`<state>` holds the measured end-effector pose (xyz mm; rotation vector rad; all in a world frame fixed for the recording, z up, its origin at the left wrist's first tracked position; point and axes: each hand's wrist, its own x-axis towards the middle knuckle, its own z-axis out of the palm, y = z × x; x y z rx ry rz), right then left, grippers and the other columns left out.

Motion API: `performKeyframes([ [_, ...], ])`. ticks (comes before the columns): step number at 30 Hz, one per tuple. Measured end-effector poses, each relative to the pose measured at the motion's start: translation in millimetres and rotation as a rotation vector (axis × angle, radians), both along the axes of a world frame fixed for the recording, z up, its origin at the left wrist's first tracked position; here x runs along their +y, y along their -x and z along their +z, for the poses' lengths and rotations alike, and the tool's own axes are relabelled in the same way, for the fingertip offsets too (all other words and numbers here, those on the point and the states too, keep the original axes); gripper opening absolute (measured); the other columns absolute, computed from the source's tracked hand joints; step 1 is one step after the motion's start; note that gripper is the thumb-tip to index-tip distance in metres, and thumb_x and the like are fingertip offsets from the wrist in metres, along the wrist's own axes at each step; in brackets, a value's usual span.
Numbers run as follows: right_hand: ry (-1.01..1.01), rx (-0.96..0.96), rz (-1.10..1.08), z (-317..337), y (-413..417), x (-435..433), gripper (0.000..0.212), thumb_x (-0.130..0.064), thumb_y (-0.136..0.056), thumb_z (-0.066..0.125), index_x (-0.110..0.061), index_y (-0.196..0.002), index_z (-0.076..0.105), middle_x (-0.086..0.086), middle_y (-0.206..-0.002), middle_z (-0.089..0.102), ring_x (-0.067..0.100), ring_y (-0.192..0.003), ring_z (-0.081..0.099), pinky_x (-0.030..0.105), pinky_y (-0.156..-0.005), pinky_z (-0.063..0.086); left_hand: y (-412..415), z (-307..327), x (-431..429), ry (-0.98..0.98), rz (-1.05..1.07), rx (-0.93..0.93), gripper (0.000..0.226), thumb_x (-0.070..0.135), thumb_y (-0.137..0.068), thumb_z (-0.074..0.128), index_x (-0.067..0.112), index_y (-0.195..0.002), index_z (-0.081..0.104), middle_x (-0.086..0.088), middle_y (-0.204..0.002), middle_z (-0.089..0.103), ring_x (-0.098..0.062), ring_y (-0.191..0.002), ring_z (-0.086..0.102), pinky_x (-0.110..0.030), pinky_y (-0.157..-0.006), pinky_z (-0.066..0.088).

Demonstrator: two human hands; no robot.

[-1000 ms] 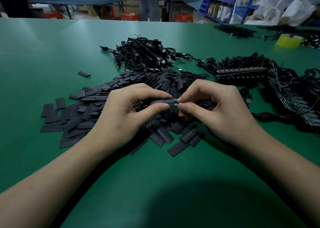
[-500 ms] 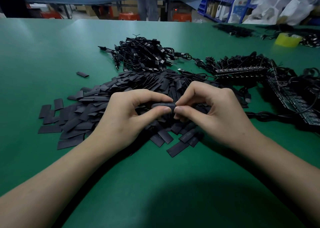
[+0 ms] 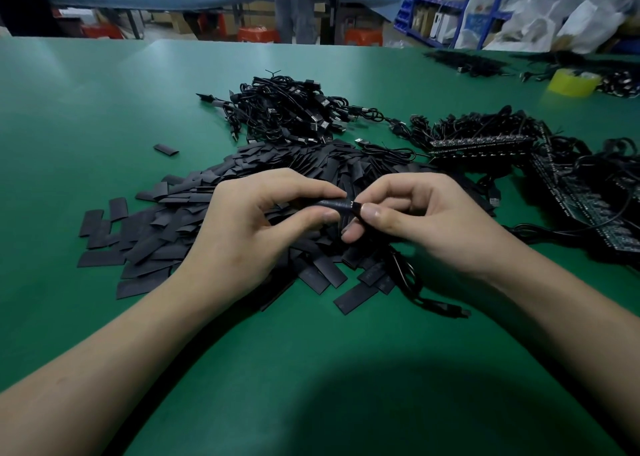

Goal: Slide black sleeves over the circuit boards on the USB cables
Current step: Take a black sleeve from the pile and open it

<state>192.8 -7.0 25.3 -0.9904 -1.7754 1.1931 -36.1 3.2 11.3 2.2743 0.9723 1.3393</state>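
Observation:
My left hand (image 3: 249, 227) pinches a black sleeve (image 3: 334, 205) between thumb and forefinger, above the pile of flat black sleeves (image 3: 166, 237). My right hand (image 3: 426, 220) pinches the end of the circuit board (image 3: 355, 207) that pokes out of the sleeve's right end. The board's black USB cable (image 3: 415, 289) hangs under my right hand and trails onto the green table (image 3: 311, 369), ending in a plug near my right wrist. Most of the board is hidden inside the sleeve.
A heap of finished black USB cables (image 3: 287, 112) lies behind the sleeve pile. Panels of circuit boards with cables (image 3: 571, 192) fill the right side. A yellow tape roll (image 3: 573, 82) sits far right. One stray sleeve (image 3: 166, 149) lies at the left.
The sleeve has slid further along the board; the green end seen a second ago is now nearly covered. The cable and its plug now show below my right hand.

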Motion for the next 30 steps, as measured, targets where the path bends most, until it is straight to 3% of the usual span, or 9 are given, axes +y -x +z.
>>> performKeyframes([
  [9, 0.054, 0.040, 0.029, -4, 1, 1, 0.019, -0.035, -0.085, 0.071, -0.021, -0.098, 0.075, 0.008, -0.083, 0.079, 0.015, -0.082, 0.074, 0.021, -0.084, 0.055, 0, 1, -1, -0.057, -0.014, 0.050, 0.018, 0.019, -0.089, 0.077, 0.014, -0.106, 0.080, 0.008, -0.103, 0.074, -0.003, -0.097, 0.070, -0.017, -0.088, 0.050],
  [12, 0.002, 0.060, -0.004, -5, 4, 0, 0.013, -0.026, -0.090, 0.070, -0.017, -0.099, 0.074, 0.008, -0.080, 0.079, 0.017, -0.078, 0.074, 0.021, -0.080, 0.055, -4, 1, -2, -0.057, 0.058, 0.017, 0.021, 0.020, -0.086, 0.080, 0.017, -0.107, 0.080, 0.005, -0.106, 0.073, -0.007, -0.100, 0.069, -0.020, -0.091, 0.051],
  [17, -0.228, -0.031, -0.169, -5, 10, -4, 0.007, -0.015, -0.094, 0.072, -0.021, -0.096, 0.076, -0.002, -0.076, 0.078, 0.011, -0.075, 0.075, 0.019, -0.074, 0.055, -9, 0, -7, 0.035, 0.211, -0.157, 0.035, 0.029, -0.078, 0.086, 0.021, -0.111, 0.077, 0.004, -0.098, 0.069, -0.009, -0.084, 0.072, -0.019, -0.083, 0.054],
  [25, -0.370, -0.131, -0.246, -5, 13, -9, 0.005, -0.018, -0.090, 0.078, -0.018, -0.094, 0.078, -0.009, -0.076, 0.077, 0.005, -0.075, 0.075, 0.018, -0.076, 0.055, -11, -4, -4, 0.267, 0.031, -0.295, 0.054, 0.033, -0.071, 0.083, 0.016, -0.121, 0.074, -0.001, -0.106, 0.072, -0.012, -0.098, 0.074, -0.027, -0.095, 0.057],
  [30, -0.387, -0.147, -0.238, -3, 12, -10, 0.006, -0.019, -0.088, 0.079, -0.018, -0.094, 0.079, -0.008, -0.078, 0.077, 0.008, -0.078, 0.075, 0.029, -0.078, 0.060, -9, -5, -2, 0.303, -0.058, -0.335, 0.053, 0.027, -0.072, 0.084, 0.014, -0.122, 0.073, -0.006, -0.110, 0.070, -0.018, -0.103, 0.073, -0.030, -0.099, 0.056],
])
